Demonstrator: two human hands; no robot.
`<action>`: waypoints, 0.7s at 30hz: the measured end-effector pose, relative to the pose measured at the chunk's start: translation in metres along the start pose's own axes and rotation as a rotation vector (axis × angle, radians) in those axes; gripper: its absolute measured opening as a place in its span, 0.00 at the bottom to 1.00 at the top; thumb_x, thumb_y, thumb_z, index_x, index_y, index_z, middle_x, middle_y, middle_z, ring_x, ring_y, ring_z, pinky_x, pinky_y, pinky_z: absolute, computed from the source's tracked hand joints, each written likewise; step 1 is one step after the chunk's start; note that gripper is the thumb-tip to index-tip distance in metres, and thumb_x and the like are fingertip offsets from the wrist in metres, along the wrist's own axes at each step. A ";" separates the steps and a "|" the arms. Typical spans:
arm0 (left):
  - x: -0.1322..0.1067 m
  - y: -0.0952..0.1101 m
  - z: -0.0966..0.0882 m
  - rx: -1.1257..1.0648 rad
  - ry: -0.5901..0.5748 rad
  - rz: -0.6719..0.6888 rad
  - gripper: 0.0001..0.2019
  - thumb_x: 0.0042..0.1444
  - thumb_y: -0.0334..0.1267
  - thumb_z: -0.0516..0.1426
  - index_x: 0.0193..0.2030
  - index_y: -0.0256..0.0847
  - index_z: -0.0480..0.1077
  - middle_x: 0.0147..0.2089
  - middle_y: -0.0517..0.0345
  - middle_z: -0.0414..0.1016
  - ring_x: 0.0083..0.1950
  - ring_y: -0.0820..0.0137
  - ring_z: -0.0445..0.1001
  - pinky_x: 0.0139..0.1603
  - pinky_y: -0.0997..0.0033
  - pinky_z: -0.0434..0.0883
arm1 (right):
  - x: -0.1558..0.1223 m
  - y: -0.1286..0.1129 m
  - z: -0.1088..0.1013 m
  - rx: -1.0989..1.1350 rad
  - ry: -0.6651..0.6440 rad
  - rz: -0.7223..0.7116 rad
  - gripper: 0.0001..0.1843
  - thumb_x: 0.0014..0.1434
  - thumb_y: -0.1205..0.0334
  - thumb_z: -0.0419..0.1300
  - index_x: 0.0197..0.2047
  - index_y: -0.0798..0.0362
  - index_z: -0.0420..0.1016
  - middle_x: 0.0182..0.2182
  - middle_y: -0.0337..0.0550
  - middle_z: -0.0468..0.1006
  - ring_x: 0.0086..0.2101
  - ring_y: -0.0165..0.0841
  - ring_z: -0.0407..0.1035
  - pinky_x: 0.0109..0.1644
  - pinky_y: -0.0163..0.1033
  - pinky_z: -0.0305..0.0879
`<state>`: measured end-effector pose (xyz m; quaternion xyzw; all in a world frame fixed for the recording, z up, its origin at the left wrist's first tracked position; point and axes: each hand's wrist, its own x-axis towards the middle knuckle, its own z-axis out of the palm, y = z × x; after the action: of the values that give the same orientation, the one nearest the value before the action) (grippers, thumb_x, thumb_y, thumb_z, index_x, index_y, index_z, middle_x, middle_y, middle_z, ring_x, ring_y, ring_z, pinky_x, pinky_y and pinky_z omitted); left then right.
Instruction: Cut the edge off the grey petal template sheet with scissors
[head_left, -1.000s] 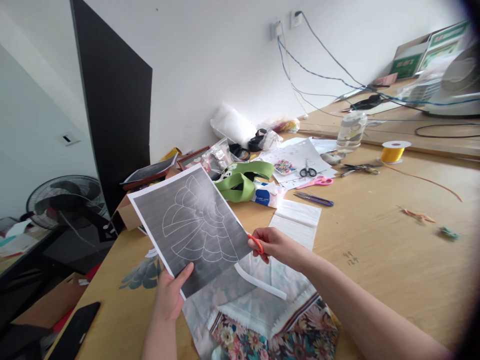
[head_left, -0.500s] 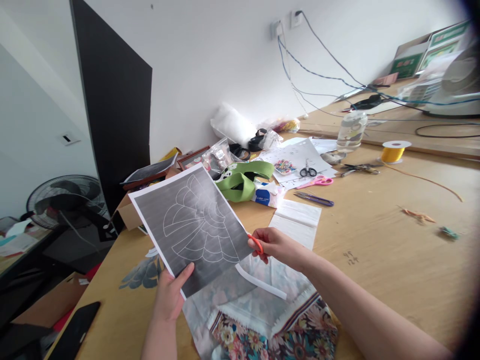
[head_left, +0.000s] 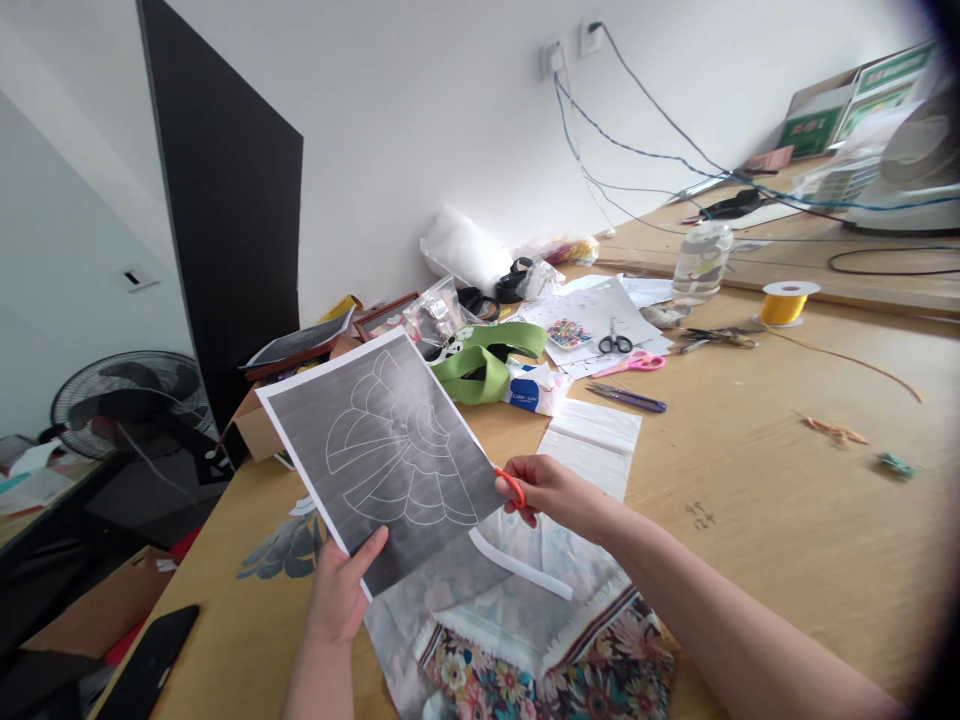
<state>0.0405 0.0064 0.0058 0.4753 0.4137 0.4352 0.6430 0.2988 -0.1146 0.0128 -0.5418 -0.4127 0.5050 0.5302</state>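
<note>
My left hand point(head_left: 339, 595) grips the lower corner of a grey printed sheet point(head_left: 390, 450) with a white fan-shaped line drawing, holding it tilted up above the wooden table point(head_left: 750, 480). My right hand point(head_left: 551, 493) is closed around red-handled scissors point(head_left: 513, 487) at the sheet's right edge. A narrow white paper strip point(head_left: 517, 568) curls down from that edge over a translucent bag. Beneath my arms lies a floral patterned cloth point(head_left: 555, 660) with a fringe.
A white paper sheet point(head_left: 596, 440) lies past my right hand. Farther back are a green strap point(head_left: 487, 365), a tissue pack, pink scissors point(head_left: 637, 362), black scissors, a water bottle point(head_left: 701, 262), a yellow ribbon spool point(head_left: 786, 302) and cables. A black phone point(head_left: 150, 660) lies at the near left edge, a fan point(head_left: 127, 400) stands left.
</note>
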 end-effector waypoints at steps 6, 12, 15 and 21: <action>-0.002 0.003 0.003 0.006 0.015 -0.018 0.30 0.30 0.40 0.74 0.45 0.36 0.77 0.45 0.47 0.81 0.58 0.47 0.71 0.64 0.48 0.63 | -0.002 -0.003 0.000 -0.004 -0.012 0.009 0.27 0.45 0.38 0.68 0.27 0.54 0.67 0.22 0.37 0.72 0.21 0.26 0.62 0.26 0.34 0.56; -0.002 0.002 0.004 0.023 0.004 0.002 0.30 0.31 0.40 0.74 0.45 0.37 0.77 0.45 0.48 0.81 0.59 0.48 0.71 0.64 0.49 0.64 | -0.002 -0.003 -0.002 0.007 -0.019 0.018 0.27 0.44 0.38 0.68 0.26 0.54 0.67 0.22 0.37 0.72 0.21 0.26 0.62 0.28 0.35 0.59; -0.001 0.000 0.003 0.016 -0.016 0.002 0.29 0.32 0.39 0.74 0.45 0.37 0.77 0.46 0.48 0.81 0.58 0.48 0.72 0.62 0.49 0.65 | -0.002 -0.002 -0.003 0.019 -0.034 0.017 0.27 0.45 0.38 0.68 0.26 0.54 0.67 0.22 0.37 0.72 0.22 0.27 0.63 0.28 0.35 0.59; -0.001 0.000 0.002 0.022 -0.016 -0.006 0.30 0.31 0.39 0.74 0.46 0.37 0.77 0.45 0.47 0.81 0.58 0.47 0.71 0.63 0.49 0.65 | -0.003 -0.004 -0.002 0.015 -0.028 0.005 0.27 0.45 0.38 0.68 0.25 0.53 0.66 0.21 0.35 0.70 0.22 0.27 0.63 0.27 0.35 0.58</action>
<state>0.0425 0.0052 0.0065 0.4845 0.4149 0.4248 0.6423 0.3012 -0.1170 0.0166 -0.5317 -0.4149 0.5167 0.5274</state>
